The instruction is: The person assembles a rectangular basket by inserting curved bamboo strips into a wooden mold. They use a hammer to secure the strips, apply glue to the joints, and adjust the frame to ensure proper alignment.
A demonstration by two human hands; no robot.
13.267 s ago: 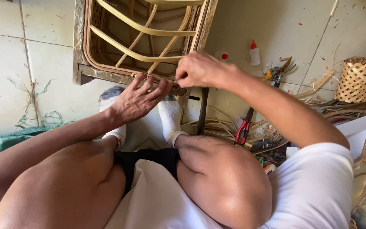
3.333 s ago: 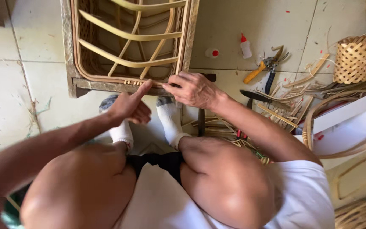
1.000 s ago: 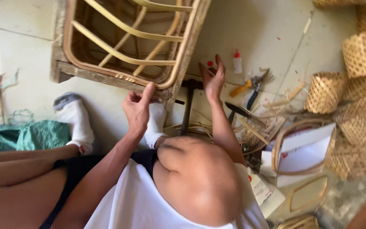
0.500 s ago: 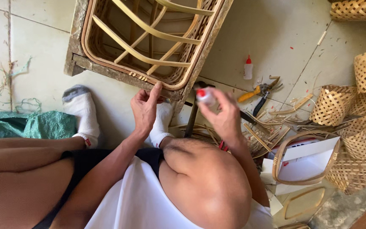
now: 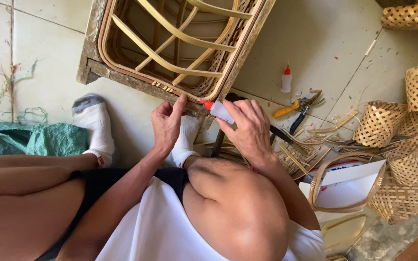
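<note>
Rattan-woven rectangular frame (image 5: 180,48) rests on the tiled floor, its bent ribs in place and its side weave apparently finished. The right hand (image 5: 250,130) grips a small white glue bottle with a red tip (image 5: 217,110), nozzle at the frame's near rim, which the left hand's (image 5: 167,123) fingertips press. Gluing seems underway. A second glue bottle (image 5: 286,80) stands apart; one pair of yellow-handled pliers (image 5: 298,105) lies nearby.
</note>
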